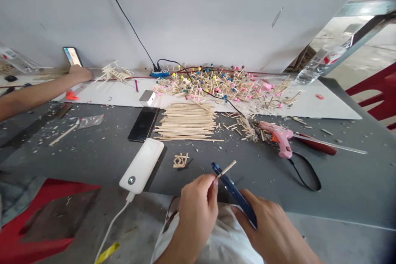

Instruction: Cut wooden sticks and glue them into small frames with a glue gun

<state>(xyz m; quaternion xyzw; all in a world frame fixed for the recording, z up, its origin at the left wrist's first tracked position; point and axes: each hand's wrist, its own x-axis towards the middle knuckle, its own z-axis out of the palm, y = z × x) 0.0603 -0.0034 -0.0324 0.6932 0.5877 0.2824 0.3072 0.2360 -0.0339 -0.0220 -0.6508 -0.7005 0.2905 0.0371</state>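
My left hand (199,204) pinches a thin wooden stick (229,166) near the table's front edge. That stick passes across the jaw end of a long blue clipper-like tool (236,195), and its free end points up and right. Fingers and thumb of my right hand (267,218) are wrapped around the rear of the blue tool. A small piece built from short sticks (180,161) lies just beyond my left hand. Farther back is a neat bundle of long wooden sticks (187,121).
A pink glue gun (280,136) with a clear glue stick lies right. Behind spreads a heap of sticks with coloured balls (210,84). A white power bank (142,166) and a dark phone (142,124) lie left. Another person's hand (81,74) reaches toward an upright phone (72,56).
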